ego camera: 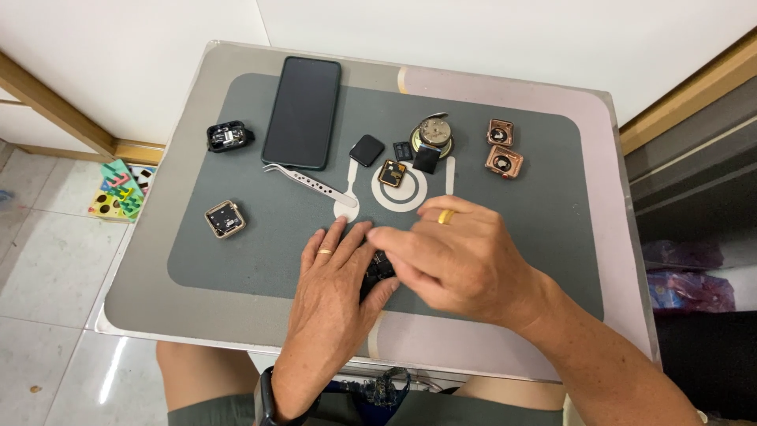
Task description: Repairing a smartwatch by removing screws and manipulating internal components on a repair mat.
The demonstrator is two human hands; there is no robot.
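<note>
Near the tabletop's (pixel 158 308) front edge, the left hand (pixel 335 280) lies flat with fingers pressed on a small dark part (pixel 378 270), while the right hand (pixel 457 256) pinches that same part from the right side. The part rests on the grey mat (pixel 260 237), mostly hidden. Further back lie tweezers (pixel 311 183), a small square module (pixel 392 173) and a gold watch case (pixel 225 218) toward the left edge. Toward the far edge sit a dark phone (pixel 302 110) and two copper-coloured cases (pixel 502 150).
</note>
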